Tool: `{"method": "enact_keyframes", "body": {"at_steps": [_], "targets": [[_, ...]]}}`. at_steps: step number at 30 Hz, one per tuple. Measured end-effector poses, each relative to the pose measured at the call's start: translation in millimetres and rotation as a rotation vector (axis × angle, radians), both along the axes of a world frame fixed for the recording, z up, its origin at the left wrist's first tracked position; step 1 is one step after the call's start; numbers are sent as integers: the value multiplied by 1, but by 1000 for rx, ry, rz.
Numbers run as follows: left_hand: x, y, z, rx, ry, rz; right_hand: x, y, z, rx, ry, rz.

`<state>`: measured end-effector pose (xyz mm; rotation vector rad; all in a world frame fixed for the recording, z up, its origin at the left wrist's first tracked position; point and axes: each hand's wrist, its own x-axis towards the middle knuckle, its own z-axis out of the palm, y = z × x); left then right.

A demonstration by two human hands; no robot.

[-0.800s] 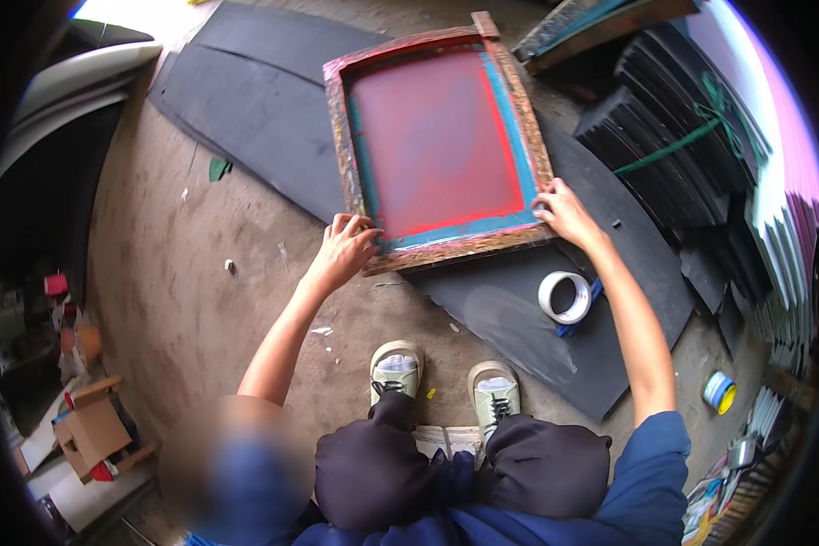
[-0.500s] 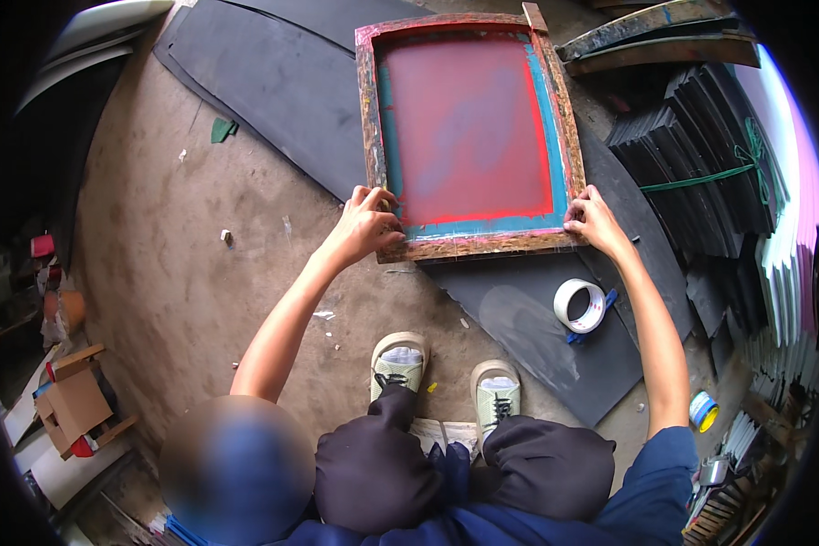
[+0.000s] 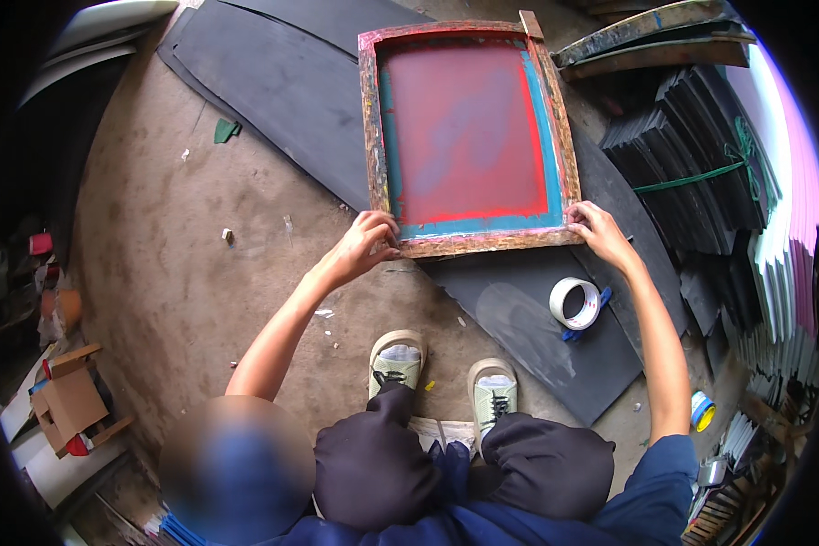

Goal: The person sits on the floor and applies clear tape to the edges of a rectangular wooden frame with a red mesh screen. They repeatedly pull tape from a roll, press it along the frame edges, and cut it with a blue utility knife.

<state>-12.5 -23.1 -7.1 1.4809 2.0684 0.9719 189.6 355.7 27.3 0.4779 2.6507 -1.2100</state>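
Observation:
A screen-printing frame (image 3: 482,244) with worn, paint-stained wooden sides lies ahead of me on dark sheets. Its mesh (image 3: 469,127) is hazy red, with a brighter red edge and blue-green strips around it. My left hand (image 3: 364,246) pinches the near left corner with curled fingers. At the near right corner, my right hand (image 3: 599,232) grips the wood between thumb and fingers. A roll of white tape (image 3: 560,314) stands nearer to me, below the right corner, with a blue piece beside it. What lies directly under the frame is hidden.
Black sheets (image 3: 264,91) spread over the concrete floor (image 3: 155,237). At the right is a stack of dark boards (image 3: 669,168) tied with green cord, near white and pink sheets (image 3: 796,264). A cardboard box (image 3: 75,400) sits at the lower left. My shoes (image 3: 396,362) are close below.
The frame's far edge appears lower in the picture and its near edge slightly higher. Both hands have shifted a little toward me, still at the near corners.

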Motion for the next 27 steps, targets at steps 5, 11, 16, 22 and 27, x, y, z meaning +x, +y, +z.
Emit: {"method": "enact_keyframes", "body": {"at_steps": [5,11,16,22,27], "targets": [[21,-6,16,-63,22,56,11,-10,20,16,-33,-49],[37,-13,23,-99,138,98,26,-32,38,156,101,-9],[41,-23,3,-90,160,41,40,-48,39,231,161,32],[41,-29,-1,-40,181,28,50,-64,56,237,166,38],[40,-33,5,-24,144,-3,56,-72,68,293,227,58]]}}
